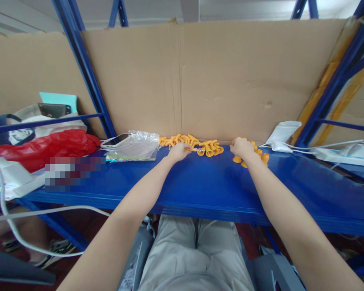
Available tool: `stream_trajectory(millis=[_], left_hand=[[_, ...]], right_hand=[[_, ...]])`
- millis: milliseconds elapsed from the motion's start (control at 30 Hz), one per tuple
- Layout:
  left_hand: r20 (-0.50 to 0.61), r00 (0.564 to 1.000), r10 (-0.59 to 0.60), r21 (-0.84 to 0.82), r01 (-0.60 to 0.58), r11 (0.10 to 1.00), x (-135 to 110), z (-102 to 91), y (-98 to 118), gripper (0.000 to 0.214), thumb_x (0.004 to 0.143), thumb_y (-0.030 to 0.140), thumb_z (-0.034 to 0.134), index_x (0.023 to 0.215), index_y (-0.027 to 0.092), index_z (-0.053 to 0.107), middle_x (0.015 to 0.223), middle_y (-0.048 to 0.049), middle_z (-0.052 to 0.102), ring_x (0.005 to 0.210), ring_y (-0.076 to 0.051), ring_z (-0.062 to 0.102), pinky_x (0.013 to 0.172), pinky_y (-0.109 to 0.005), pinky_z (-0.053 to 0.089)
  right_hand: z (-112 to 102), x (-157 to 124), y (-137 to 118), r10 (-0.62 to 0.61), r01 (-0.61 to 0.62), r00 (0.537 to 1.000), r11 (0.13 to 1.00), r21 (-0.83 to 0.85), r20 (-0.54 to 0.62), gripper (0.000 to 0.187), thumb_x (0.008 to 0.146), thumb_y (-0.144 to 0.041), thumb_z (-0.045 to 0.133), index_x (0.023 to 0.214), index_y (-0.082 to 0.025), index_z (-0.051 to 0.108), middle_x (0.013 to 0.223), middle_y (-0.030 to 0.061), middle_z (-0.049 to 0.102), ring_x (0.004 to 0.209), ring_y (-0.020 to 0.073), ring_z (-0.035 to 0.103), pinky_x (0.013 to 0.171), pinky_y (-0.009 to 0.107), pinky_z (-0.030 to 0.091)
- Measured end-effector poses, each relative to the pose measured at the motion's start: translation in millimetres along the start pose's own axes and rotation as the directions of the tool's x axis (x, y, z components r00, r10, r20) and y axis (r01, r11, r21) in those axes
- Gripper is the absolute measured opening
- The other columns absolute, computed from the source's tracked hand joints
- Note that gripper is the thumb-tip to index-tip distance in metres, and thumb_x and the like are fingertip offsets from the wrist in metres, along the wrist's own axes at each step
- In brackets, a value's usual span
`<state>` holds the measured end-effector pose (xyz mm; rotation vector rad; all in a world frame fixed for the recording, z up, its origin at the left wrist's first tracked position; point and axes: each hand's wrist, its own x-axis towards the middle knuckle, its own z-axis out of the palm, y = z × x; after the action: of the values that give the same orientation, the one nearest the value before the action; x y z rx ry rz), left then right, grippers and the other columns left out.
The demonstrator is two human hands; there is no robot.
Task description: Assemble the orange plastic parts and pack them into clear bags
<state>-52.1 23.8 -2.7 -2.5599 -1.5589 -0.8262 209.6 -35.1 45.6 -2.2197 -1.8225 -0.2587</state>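
My left hand (pixel 177 152) is closed in a pinch at the shelf's back. From its fingertips a thin orange piece with a small metal chain (pixel 195 149) sticks out to the right. Just behind lies a row of orange branch-shaped pieces (pixel 182 139), some with chains. To the right of that hand, several orange pieces with flared hollow ends (pixel 211 151) lie with their openings facing me. My right hand (pixel 242 148) is closed over a second group of orange pieces (pixel 264 157), which stand on flared bases. Whatever its fingers grip is hidden.
The blue shelf (pixel 209 186) has a cardboard wall (pixel 230 81) behind it. Clear plastic bags (pixel 135 147) lie left of the pieces, near a red plastic bag (pixel 57 149). White cables and a white adapter (pixel 283 135) are at right. Blue posts flank both sides.
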Motion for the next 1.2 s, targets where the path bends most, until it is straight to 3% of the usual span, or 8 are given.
stream_trajectory(millis=[433,633,800,1033,1200], left_hand=[[-0.011,1.0,0.006,-0.025,-0.006,1.0,-1.0,-2.7,1.7,0.025,0.083,0.021,0.063,0.106,0.019,0.074,0.108,-0.0084,0.073,0.106,-0.024,0.065,0.1,-0.037,0.048],[-0.027,1.0,0.001,-0.044,-0.002,0.999,-0.6,-2.3,0.5,0.024,0.081,0.021,0.065,0.103,0.02,0.074,0.108,-0.007,0.073,0.107,-0.024,0.064,0.101,-0.036,0.048],[-0.035,0.999,-0.007,-0.077,0.004,0.997,-1.0,-1.7,0.9,0.024,0.08,0.02,0.065,0.102,0.018,0.075,0.107,-0.0092,0.073,0.108,-0.025,0.064,0.101,-0.038,0.047],[-0.01,1.0,0.002,-0.039,-0.002,0.999,0.3,0.0,-0.9,0.026,0.081,0.021,0.065,0.105,0.019,0.074,0.108,-0.0083,0.073,0.108,-0.023,0.064,0.099,-0.035,0.048],[-0.015,1.0,-0.001,-0.062,0.0,0.998,0.5,0.9,-1.9,0.025,0.081,0.021,0.065,0.104,0.02,0.074,0.107,-0.0084,0.074,0.107,-0.024,0.064,0.099,-0.036,0.048]], right_hand=[[4.9,2.8,-5.1,-0.199,0.209,0.976,0.971,0.119,-0.089,0.035,0.088,-0.014,0.042,0.102,-0.014,0.074,0.107,0.0128,0.074,0.102,0.0225,0.068,0.086,0.026,0.048],[9.9,5.9,-2.0,-0.144,0.161,0.98,0.978,0.132,-0.135,0.034,0.089,-0.017,0.043,0.108,-0.014,0.072,0.11,0.0133,0.072,0.105,0.0228,0.066,0.087,0.028,0.048],[14.0,8.9,0.6,-0.124,0.125,0.992,0.986,0.112,-0.019,0.032,0.087,-0.02,0.053,0.113,-0.013,0.07,0.114,0.0147,0.071,0.108,0.0243,0.065,0.089,0.029,0.049],[25.8,12.4,1.9,-0.165,0.156,0.985,0.976,0.151,0.048,0.029,0.082,-0.012,0.057,0.108,-0.012,0.07,0.109,0.0173,0.071,0.101,0.0266,0.067,0.084,0.033,0.049],[33.7,9.8,2.0,-0.246,0.2,0.96,0.937,0.286,0.135,0.024,0.077,-0.014,0.064,0.1,-0.015,0.068,0.094,0.0088,0.074,0.083,0.022,0.068,0.074,0.03,0.049]])
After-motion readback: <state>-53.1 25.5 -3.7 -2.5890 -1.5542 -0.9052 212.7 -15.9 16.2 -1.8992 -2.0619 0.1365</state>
